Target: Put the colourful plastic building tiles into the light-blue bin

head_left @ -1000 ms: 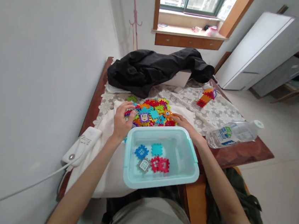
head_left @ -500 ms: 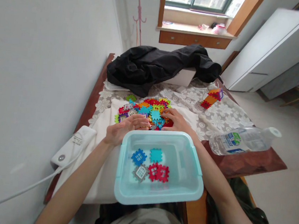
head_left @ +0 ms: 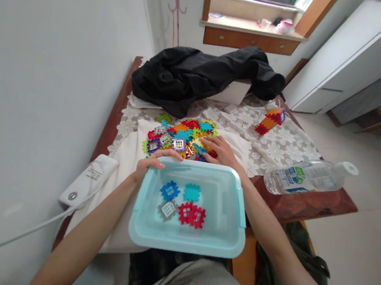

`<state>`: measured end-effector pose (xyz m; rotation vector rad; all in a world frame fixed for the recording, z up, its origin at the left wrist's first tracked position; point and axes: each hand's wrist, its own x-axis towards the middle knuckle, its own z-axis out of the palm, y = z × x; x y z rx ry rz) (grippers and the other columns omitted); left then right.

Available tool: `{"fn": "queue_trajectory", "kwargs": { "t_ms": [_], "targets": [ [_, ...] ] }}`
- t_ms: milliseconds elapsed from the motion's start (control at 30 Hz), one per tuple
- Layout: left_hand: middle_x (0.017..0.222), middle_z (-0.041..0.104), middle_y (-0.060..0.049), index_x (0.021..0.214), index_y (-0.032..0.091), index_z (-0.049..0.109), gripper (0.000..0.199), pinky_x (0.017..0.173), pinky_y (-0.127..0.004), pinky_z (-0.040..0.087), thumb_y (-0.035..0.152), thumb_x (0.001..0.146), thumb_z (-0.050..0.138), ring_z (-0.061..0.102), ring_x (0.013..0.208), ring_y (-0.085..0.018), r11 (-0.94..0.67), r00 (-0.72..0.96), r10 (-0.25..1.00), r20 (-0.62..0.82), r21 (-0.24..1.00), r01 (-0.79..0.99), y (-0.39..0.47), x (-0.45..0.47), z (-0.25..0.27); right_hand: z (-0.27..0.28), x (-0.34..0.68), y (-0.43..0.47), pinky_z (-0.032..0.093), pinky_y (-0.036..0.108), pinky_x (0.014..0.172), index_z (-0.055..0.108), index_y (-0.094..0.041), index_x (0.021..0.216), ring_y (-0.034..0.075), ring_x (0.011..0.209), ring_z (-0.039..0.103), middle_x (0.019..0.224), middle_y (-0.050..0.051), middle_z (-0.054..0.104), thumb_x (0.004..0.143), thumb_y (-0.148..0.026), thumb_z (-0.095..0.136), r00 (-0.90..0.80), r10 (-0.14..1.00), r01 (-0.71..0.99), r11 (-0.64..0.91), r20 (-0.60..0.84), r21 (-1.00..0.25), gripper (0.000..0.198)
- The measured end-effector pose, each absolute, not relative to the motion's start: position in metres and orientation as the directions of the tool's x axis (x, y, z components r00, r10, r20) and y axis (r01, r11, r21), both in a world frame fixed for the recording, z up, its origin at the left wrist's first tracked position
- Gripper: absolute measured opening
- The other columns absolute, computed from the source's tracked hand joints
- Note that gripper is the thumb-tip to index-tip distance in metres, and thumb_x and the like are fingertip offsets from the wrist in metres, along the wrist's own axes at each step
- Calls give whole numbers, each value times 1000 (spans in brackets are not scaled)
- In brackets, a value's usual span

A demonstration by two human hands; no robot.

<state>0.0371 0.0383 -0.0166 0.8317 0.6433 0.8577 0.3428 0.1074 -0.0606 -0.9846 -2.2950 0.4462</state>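
A pale turquoise plastic bin (head_left: 187, 239) sits at the table's near edge, in front of my body. My left hand (head_left: 150, 164) grips its far left corner, thumb on the rim and fingers stretched along the far side. In the bin lie a blue window tile (head_left: 170, 190), a light blue square tile (head_left: 192, 192), a grey window tile (head_left: 168, 209) and two overlapping red tiles (head_left: 196, 216). Just beyond the bin is a heap of colourful interlocking tiles (head_left: 181, 134). Over the heap's right side rests my right hand (head_left: 222, 152), fingers apart and slightly bent, holding nothing visible.
An orange and red tile structure (head_left: 270, 120) stands at the right back. A clear bottle (head_left: 309, 177) lies at the table's right edge. Black cloth (head_left: 204, 78) covers a white box (head_left: 231, 92) behind. A white power strip (head_left: 88, 179) with a cable is at the left.
My left hand has come back from the heap onto the bin's rim, uncovering a purple-edged window tile. A light blue tile near my right hand now lies farther back. The bin appears shifted left.
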Motion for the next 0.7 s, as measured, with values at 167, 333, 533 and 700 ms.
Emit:
{"fn": "queue_trajectory", "kwargs": {
  "t_ms": [167, 333, 533, 700],
  "targets": [
    [94, 80, -11, 104, 15, 83, 43, 68, -38, 61, 22, 64, 68, 76, 78, -29, 417, 492, 850, -187, 810, -412, 37, 32, -24, -64, 340, 112, 57, 56, 106, 79, -25, 125, 31, 117, 67, 128, 13, 77, 111, -37, 48, -555, 739, 558, 671, 381, -488, 37],
    [101, 80, -12, 103, 15, 82, 43, 82, -45, 64, 24, 63, 68, 77, 89, -32, 403, 475, 860, -188, 820, -407, 37, 36, -22, -67, 342, 108, 55, 54, 109, 72, -26, 136, 29, 121, 67, 133, 12, 75, 109, -32, 50, -542, 734, 543, 678, 409, -496, 35],
    [103, 81, -11, 103, 16, 83, 42, 75, -39, 64, 26, 64, 70, 75, 86, -29, 374, 459, 871, -177, 845, -383, 36, 43, -16, -79, 339, 115, 57, 48, 104, 74, -24, 114, 27, 110, 70, 117, 12, 76, 104, -46, 57, -416, 792, 455, 607, 448, -651, 29],
    [99, 80, -11, 104, 16, 84, 41, 72, -37, 63, 27, 67, 69, 76, 83, -28, 346, 449, 881, -152, 853, -390, 36, 45, -19, -72, 332, 114, 58, 43, 98, 68, -24, 111, 24, 103, 69, 113, 8, 75, 95, -53, 67, -171, 885, 272, 465, 434, -842, 34]
  ]
}}
